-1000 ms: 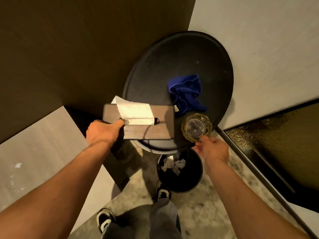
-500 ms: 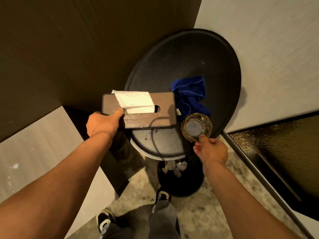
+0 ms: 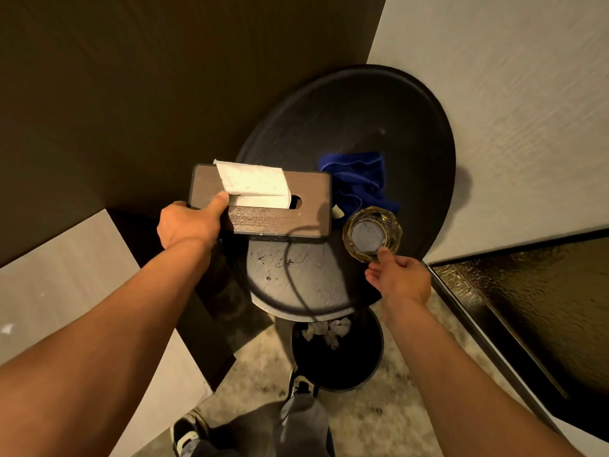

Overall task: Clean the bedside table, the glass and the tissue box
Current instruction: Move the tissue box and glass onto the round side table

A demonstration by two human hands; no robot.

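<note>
A round black bedside table (image 3: pixel 405 103) fills the middle of the view, its near part dusty and smeared. My left hand (image 3: pixel 188 222) grips the left end of a brown wooden tissue box (image 3: pixel 290 219) with a white tissue sticking out, held over the table's left edge. An amber faceted glass (image 3: pixel 372 233) stands at the table's near right. My right hand (image 3: pixel 397 280) holds its near rim with thumb and fingers. A crumpled blue cloth (image 3: pixel 357 179) lies on the table behind the glass.
A black waste bin (image 3: pixel 339 374) with crumpled tissues stands on the floor under the table's near edge. A dark wood panel rises at the left and a pale wall at the right. A dark glass panel (image 3: pixel 543 308) runs along the right. My shoes and legs show below.
The tissue box has moved away from me, uncovering the dusty near part of the table. My right hand stays at the glass.
</note>
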